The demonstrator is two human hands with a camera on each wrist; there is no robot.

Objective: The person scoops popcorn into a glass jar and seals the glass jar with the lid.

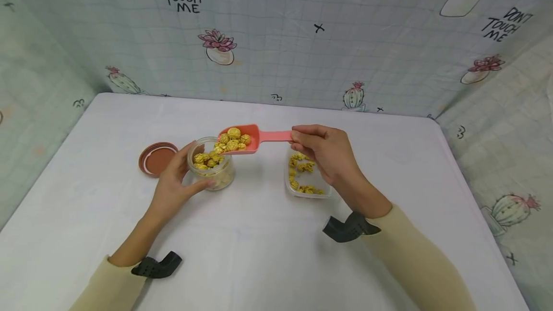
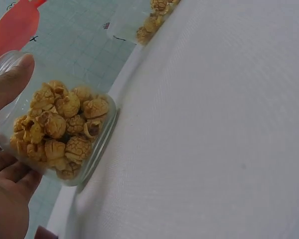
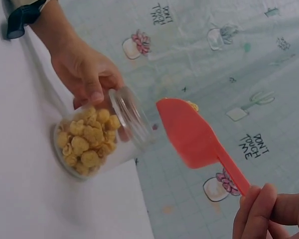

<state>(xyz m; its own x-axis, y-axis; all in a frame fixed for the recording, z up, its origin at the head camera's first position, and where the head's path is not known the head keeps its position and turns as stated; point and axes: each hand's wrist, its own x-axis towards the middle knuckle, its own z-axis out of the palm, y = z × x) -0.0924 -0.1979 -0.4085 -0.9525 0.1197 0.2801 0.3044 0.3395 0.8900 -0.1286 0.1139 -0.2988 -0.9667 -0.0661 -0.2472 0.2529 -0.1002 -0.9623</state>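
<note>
My left hand [image 1: 174, 172] grips a clear jar [image 1: 223, 176] around its side, thumb in front and fingers behind. Yellow popcorn [image 2: 60, 129] fills much of the jar, which stands on the table. By its handle, my right hand [image 1: 326, 150] pinches a red scoop [image 1: 255, 145] heaped with popcorn [image 1: 233, 139]. The scoop's front lip overlaps the open mouth of the jar in the head view. From the right wrist, the underside of the scoop [image 3: 189, 132] shows just above and beside the jar's rim [image 3: 129, 112].
A clear plastic tub [image 1: 308, 196] with scattered popcorn sits below my right hand. Left of the jar lies a brown-red lid [image 1: 159, 160]. The white table [image 1: 259, 244] meets a printed cloth backdrop [image 1: 268, 37] at its far edge.
</note>
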